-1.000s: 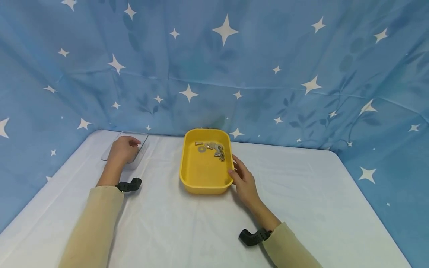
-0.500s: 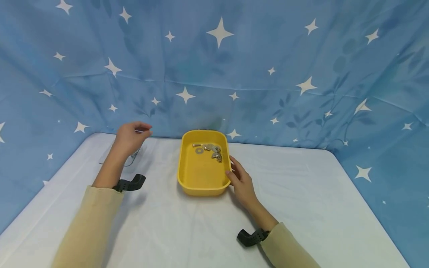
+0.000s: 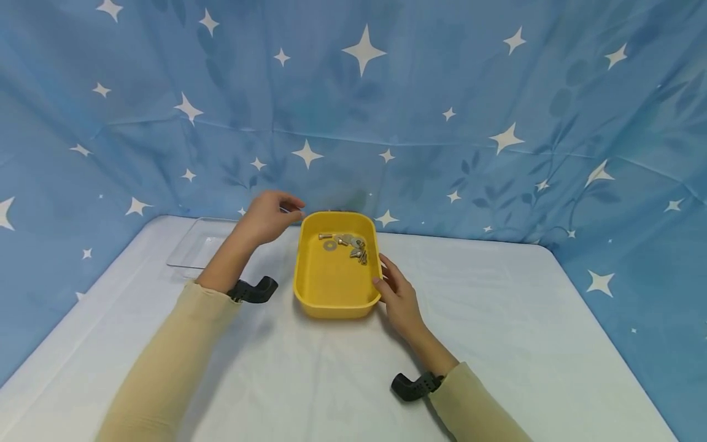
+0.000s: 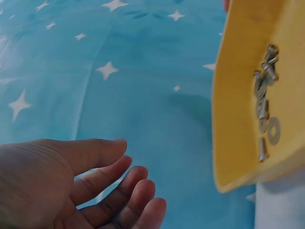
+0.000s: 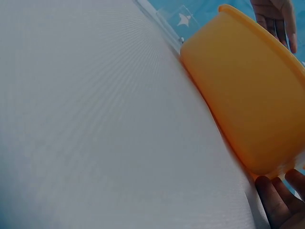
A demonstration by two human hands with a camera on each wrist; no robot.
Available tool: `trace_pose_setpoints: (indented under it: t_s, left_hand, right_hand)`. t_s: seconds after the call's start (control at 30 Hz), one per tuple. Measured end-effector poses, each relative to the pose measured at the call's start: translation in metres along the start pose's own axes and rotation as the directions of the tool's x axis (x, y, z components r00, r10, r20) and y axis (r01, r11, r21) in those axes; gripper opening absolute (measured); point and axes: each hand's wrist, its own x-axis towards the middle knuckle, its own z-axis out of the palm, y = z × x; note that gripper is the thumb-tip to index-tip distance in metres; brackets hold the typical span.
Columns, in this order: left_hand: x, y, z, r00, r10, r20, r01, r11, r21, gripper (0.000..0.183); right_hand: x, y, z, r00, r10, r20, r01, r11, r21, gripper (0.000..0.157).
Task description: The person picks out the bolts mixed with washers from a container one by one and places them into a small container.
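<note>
A yellow tray (image 3: 334, 285) rests on the white-covered table, holding several metal screws (image 3: 356, 252) and flat washers (image 3: 329, 245) toward its far right part. My right hand (image 3: 402, 307) holds the tray's right wall, thumb at the rim and fingers along the outside. In the air by the tray's far left corner is my left hand (image 3: 269, 218). Its fingers are loosely bent, and the left wrist view shows nothing between thumb (image 4: 102, 151) and fingertips. To the left lies a clear plastic box (image 3: 193, 242), partly covered by the left forearm.
A blue star-patterned curtain (image 3: 442, 178) hangs behind the table's far edge. White cloth (image 3: 497, 319) covers the tabletop around the tray. Each wrist wears a black camera mount (image 3: 255, 290).
My left hand has risen out of the clear box and moved right to beside the yellow tray. The right hand stays on the tray's right wall, and the tray's contents look unchanged.
</note>
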Motion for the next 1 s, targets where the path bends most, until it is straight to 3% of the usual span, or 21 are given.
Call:
trace_pose_setpoints:
  t_s: [0.2,0.27,0.47,0.67,1.0]
  left_hand:
    - [0.015,0.009,0.024,0.997,0.059,0.041,-0.059,0.998,0.005,0.032]
    - [0.019,0.012,0.034,0.996,0.067,0.067,-0.068,0.998,0.003,0.031]
    - [0.031,0.018,0.061,0.99,0.074,0.117,-0.079,0.996,0.038,0.03]
    - [0.044,0.025,0.076,0.982,0.092,0.163,-0.104,0.993,0.062,0.031]
    - [0.06,0.028,0.098,0.978,0.065,0.197,-0.071,0.997,0.027,0.03]
  right_hand:
    - [0.0,-0.005,-0.001,1.0,0.001,0.005,-0.001,1.0,-0.008,0.055]
    - [0.002,0.004,-0.002,1.0,-0.011,-0.006,0.011,1.0,-0.006,0.054]
    - [0.001,0.003,0.001,1.0,0.003,-0.02,-0.004,1.0,-0.025,0.054]
    - [0.002,0.004,0.003,1.0,-0.002,-0.02,0.002,1.0,-0.028,0.054]
    - [0.002,0.005,0.001,1.0,0.0,-0.026,-0.001,1.0,-0.032,0.054]
